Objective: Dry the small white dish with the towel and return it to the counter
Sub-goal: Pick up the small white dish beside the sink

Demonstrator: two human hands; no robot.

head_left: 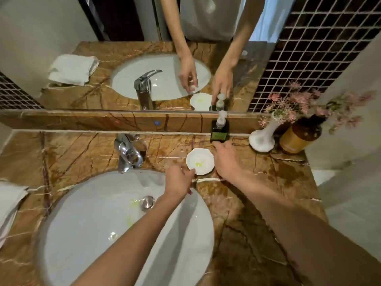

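The small white dish (200,161) with a scalloped rim sits on the brown marble counter (257,182) behind the sink, with a yellowish smear inside. My left hand (179,179) touches the dish's near left rim with its fingertips. My right hand (225,159) lies just right of the dish, fingers stretched toward the soap bottle; it holds nothing. The folded white towel (9,205) lies at the far left edge of the counter, away from both hands.
A white oval sink (82,223) with a chrome faucet (128,153) fills the front left. A dark soap pump bottle (220,129), a white vase of pink flowers (262,139) and a brown jar (299,135) stand at the back right. A mirror runs behind.
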